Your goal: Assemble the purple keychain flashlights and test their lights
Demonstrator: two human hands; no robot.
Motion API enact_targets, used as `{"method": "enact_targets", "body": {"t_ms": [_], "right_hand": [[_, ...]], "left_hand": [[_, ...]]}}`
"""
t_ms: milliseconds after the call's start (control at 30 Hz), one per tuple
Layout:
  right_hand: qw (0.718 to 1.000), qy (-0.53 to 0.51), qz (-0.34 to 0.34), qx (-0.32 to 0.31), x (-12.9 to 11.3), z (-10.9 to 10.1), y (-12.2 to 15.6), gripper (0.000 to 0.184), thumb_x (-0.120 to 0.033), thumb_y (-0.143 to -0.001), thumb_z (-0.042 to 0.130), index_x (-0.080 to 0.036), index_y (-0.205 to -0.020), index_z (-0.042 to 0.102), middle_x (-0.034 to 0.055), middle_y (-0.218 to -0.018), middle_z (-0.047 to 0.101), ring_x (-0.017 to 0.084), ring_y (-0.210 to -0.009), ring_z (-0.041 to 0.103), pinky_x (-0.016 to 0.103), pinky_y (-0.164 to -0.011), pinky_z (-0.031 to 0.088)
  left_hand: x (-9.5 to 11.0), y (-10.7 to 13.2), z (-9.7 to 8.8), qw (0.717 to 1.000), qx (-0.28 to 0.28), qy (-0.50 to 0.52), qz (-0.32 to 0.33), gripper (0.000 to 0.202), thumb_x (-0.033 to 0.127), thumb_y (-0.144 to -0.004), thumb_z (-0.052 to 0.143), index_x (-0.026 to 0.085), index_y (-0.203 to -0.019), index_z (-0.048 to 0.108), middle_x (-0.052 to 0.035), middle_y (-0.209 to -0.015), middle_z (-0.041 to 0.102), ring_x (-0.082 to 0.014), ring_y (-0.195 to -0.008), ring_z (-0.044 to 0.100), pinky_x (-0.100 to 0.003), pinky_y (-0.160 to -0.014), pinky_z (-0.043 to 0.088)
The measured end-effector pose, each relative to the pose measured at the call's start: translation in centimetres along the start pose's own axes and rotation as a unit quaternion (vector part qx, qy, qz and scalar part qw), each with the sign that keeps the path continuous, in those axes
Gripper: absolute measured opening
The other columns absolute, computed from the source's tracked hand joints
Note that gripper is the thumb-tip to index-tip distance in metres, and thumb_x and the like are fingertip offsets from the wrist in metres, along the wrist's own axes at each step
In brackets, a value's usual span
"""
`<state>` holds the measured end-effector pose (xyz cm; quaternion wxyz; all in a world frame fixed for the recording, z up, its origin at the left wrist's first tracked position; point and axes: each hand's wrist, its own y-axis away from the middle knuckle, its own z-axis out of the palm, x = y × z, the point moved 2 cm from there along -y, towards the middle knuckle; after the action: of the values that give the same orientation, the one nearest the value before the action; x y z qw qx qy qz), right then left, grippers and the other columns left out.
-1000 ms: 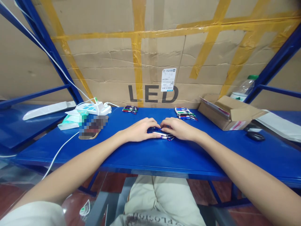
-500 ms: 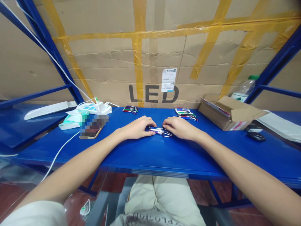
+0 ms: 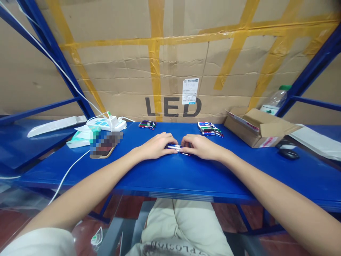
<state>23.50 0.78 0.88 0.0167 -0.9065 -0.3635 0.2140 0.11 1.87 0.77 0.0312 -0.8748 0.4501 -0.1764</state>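
Note:
Between my hands, on the blue table [image 3: 165, 174], lie a few blue-and-silver pens [image 3: 173, 146], with a clip loop showing at their right end. My left hand [image 3: 160, 145] closes on their left end, thumb in front and fingers behind. From the other side my right hand [image 3: 198, 146] pinches the right end with bent fingers, covering most of the clips. Farther back on the right is a row of several coloured pens [image 3: 209, 128]. A smaller group of dark, red and green pens [image 3: 147, 124] sits at the back left.
On the left are a phone [image 3: 105, 145], a tissue pack [image 3: 84, 137] and a white power strip [image 3: 106, 123] with cables. To the right stand an open cardboard box [image 3: 255, 129], a black mouse [image 3: 288, 154] and a bottle [image 3: 275, 101]. A large carton [image 3: 119, 71] walls the back.
My right hand has shifted slightly left and now covers the clip ends that showed before. The pens between my hands have moved a little left. The pen groups behind stay put.

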Motion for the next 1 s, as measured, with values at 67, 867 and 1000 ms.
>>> {"method": "enact_targets", "body": {"t_ms": [67,867,1000], "right_hand": [[1.0,0.003,0.002,0.0,-0.1,0.1,0.0,0.026,-0.045,-0.104,0.068,-0.02,-0.096,0.069,0.0085,-0.098,0.075,0.024,-0.088,0.066,0.033,-0.077,0.047],[0.999,0.039,0.026,0.013,0.7,0.2,-0.1,0.027,-0.047,-0.109,0.062,-0.021,-0.109,0.071,0.0091,-0.107,0.075,0.026,-0.095,0.07,0.035,-0.084,0.05],[0.999,0.041,0.026,0.018,1.1,0.2,-0.1,0.027,-0.047,-0.109,0.061,-0.021,-0.11,0.071,0.009,-0.107,0.076,0.026,-0.096,0.071,0.035,-0.084,0.051]], "left_hand": [[-0.1,0.1,-0.1,1.0,-0.001,-0.001,0.003,0.033,0.048,-0.107,0.066,0.025,-0.129,0.073,-0.0084,-0.123,0.07,-0.0281,-0.112,0.061,-0.04,-0.101,0.046],[-11.3,3.0,-5.4,0.922,-0.008,-0.276,-0.271,0.032,0.03,-0.102,0.065,0.026,-0.129,0.08,-0.0139,-0.126,0.076,-0.0348,-0.115,0.075,-0.037,-0.094,0.054],[-11.3,2.9,-5.2,0.918,0.0,-0.277,-0.285,0.034,0.032,-0.104,0.062,0.027,-0.132,0.079,-0.0139,-0.129,0.076,-0.0359,-0.117,0.075,-0.038,-0.093,0.056]]}}
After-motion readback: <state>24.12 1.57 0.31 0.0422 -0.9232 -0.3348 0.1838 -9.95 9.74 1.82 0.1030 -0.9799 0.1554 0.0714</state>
